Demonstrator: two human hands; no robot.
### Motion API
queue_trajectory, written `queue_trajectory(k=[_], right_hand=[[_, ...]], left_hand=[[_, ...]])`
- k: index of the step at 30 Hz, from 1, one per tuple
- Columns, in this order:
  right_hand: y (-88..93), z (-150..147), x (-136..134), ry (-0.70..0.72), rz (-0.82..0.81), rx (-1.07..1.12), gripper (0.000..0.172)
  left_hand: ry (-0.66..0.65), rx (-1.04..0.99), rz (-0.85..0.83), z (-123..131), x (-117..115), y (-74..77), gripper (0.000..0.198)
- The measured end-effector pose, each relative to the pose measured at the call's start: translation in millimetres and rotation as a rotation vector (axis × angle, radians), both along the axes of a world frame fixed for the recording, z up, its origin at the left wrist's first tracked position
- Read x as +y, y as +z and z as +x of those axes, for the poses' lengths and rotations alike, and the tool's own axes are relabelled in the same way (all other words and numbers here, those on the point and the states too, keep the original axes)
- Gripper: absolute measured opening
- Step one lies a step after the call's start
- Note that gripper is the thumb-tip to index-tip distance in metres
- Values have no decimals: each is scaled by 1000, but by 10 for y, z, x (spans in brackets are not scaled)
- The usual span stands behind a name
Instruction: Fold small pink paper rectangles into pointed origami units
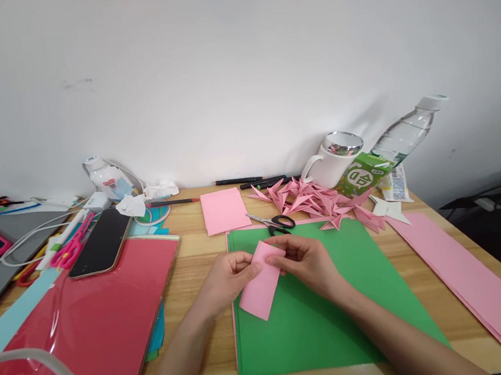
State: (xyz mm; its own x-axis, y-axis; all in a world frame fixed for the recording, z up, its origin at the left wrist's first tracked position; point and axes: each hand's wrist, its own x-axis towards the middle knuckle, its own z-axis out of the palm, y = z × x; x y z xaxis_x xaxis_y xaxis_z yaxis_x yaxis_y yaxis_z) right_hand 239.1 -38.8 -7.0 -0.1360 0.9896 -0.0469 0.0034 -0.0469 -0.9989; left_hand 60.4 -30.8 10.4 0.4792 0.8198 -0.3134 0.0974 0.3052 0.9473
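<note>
A folded piece of pink paper [261, 288] is held at a slant above the green sheets [336, 321]. My left hand [227, 279] pinches its left edge between thumb and fingers. On its upper right edge, my right hand [305, 262] closes with the thumb on top and the fingers partly hidden behind. Just beyond the hands lie black-handled scissors [276, 223]. Behind them sits a stack of pink squares [225, 211]. To the right of the scissors is a heap of folded pink paper pieces [314, 198].
A white mug [331, 164], a green box [360, 173] and a clear bottle [410, 129] stand at the back right. Pink strips [471, 283] lie at the right. On the left are a red packet [124, 308], a phone [101, 242] and pink scissors [72, 242].
</note>
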Motion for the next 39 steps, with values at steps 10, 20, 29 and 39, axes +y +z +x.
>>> queue_trajectory(k=[10,20,29,39], right_hand=[[5,-10,-8,-73,5,23,34],[43,-16,-6,-114,22,25,31],[49,-11,-15,-125,22,29,32],[59,-22,-22,-134,26,77,28]], left_hand=[[52,-42,-42,28,-10,12,35],[84,-87,-83,25,-14,18,36],[74,-114,-97,23,-5,15,33],[90,-119,-113,31,-16,30,36]])
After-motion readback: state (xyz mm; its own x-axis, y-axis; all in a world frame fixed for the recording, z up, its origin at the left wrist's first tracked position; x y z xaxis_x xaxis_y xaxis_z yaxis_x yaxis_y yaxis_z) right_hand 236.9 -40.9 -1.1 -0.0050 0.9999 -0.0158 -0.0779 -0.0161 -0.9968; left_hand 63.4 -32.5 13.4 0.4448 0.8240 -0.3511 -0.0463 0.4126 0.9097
